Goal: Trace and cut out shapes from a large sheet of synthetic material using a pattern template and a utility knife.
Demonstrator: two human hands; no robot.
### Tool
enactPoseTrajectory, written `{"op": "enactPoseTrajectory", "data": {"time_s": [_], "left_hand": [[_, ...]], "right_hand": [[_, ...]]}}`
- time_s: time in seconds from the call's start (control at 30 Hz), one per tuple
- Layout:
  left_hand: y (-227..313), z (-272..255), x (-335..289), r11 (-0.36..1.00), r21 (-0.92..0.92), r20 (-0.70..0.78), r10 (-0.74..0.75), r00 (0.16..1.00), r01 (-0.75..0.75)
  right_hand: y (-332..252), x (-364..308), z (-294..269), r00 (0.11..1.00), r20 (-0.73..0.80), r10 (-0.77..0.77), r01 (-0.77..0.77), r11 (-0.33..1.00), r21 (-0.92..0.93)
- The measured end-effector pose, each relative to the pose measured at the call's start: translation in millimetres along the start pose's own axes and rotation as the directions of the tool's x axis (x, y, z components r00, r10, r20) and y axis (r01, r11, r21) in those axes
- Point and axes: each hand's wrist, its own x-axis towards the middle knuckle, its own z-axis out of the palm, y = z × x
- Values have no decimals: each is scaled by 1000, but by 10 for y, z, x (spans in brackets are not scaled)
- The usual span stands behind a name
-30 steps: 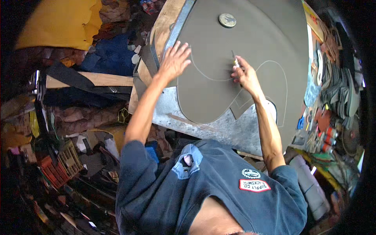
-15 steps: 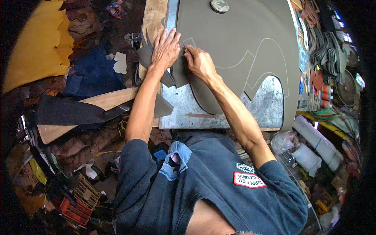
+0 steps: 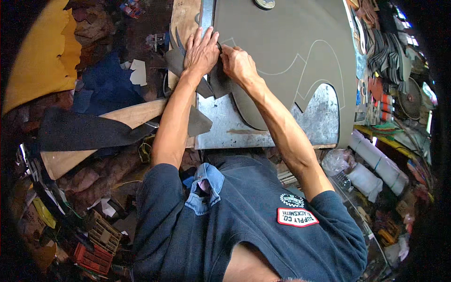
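Observation:
A large grey-brown sheet (image 3: 282,33) with pale drawn outlines lies over a scuffed metal plate (image 3: 319,117). My left hand (image 3: 202,54) lies flat at the sheet's left edge, fingers stretched out and slightly apart. Just to its right, my right hand (image 3: 239,65) is closed, its fingertips pinched close to the sheet near a drawn corner. A small dark piece shows by those fingertips, too little of it to name. Cut offcuts of the same sheet (image 3: 199,121) lie beside and below my left wrist. A round metal tin (image 3: 264,4) sits on the sheet at the far edge.
Yellow leather (image 3: 42,56) and dark blue leather (image 3: 110,84) lie at the left. A black piece (image 3: 84,134) and tan strips lie near my left forearm. At the right are stacked dark cut pieces (image 3: 387,58), a fan (image 3: 410,98) and white rolls (image 3: 380,162).
The whole view has shifted slightly, so the sheet and both hands sit higher in the picture. My right hand has turned a little, and the small dark piece by its fingertips shows more.

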Motion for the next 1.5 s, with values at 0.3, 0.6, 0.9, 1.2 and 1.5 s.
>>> {"op": "enactPoseTrajectory", "data": {"time_s": [0.3, 0.6, 0.9, 1.2, 1.5], "left_hand": [[10, -1, 12, 1000, 16, 25, -2, 1000, 1], [4, 37, -16, 999, 53, 50, -2, 999, 0], [-83, 85, 68, 999, 28, 49, 22, 999, -23], [-67, 79, 37, 994, 80, -22, 75, 997, -73], [505, -805, -875, 992, -20, 247, -119, 962, 128]], "right_hand": [[-6, -125, 21, 999, -34, -6, 6, 1000, 5], [-93, -795, -32, 998, -13, 55, -54, 997, 62], [-146, -1469, -89, 989, 43, 142, -143, 990, 1], [-85, -2010, -217, 993, 24, 112, -112, 994, -4], [207, -2705, -662, 967, 23, 252, -248, 925, 288]]}}
